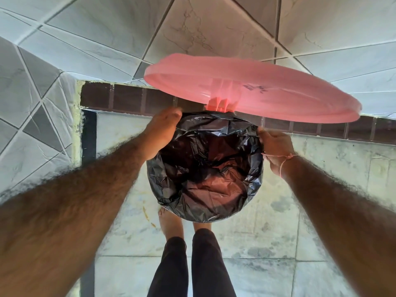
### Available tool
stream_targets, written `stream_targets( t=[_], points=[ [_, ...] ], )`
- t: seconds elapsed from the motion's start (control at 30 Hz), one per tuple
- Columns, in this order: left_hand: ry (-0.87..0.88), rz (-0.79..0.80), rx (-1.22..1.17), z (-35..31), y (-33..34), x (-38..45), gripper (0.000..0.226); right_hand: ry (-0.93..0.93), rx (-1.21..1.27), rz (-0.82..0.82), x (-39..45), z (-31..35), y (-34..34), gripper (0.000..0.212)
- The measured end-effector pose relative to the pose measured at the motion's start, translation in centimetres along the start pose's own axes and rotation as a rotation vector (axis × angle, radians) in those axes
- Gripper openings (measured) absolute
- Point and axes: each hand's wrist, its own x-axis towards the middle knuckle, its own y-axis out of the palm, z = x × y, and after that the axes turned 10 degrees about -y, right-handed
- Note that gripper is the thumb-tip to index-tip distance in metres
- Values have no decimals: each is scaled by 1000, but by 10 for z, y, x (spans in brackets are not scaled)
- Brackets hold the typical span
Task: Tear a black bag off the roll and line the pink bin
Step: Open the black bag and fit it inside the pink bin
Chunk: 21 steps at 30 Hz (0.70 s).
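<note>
In the middle of the frame the bag (204, 166) already drapes over the bin's rim under the raised lid (252, 91), left hand (159, 133) and right hand (276, 146) each closed on its upper edge; pull the fold down evenly all round.

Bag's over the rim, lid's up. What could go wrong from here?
1. The pink lid stands open over both hands; it might drop onto them.
2. The black bag looks thin and creased; tugging by the left hand or right hand at the far rim may tear it or pull it off.
</note>
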Motion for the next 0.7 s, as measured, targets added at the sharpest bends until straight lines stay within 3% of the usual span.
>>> stream_targets(
  t=[0.13,0.23,0.47,0.53,0.6,0.7],
  points=[
    [-227,-90,26,36,-15,-2,48,134,-106,83,-10,-26,-25,31],
    [-283,-92,-58,63,-26,-10,46,134,-152,119,-21,-42,-36,33],
    [-475,-106,-336,100,-27,-35,37,347,13,188,-43,-67,-36,47],
    [-544,-106,-413,104,-22,-36,34,367,49,138,-48,-71,-31,43],
    [-573,-122,-470,105,-17,-37,34,349,58,106,-51,-73,-25,26],
    [-613,-162,-389,111,-12,-38,36,386,39,151,-50,-74,-22,17]
  ],
)
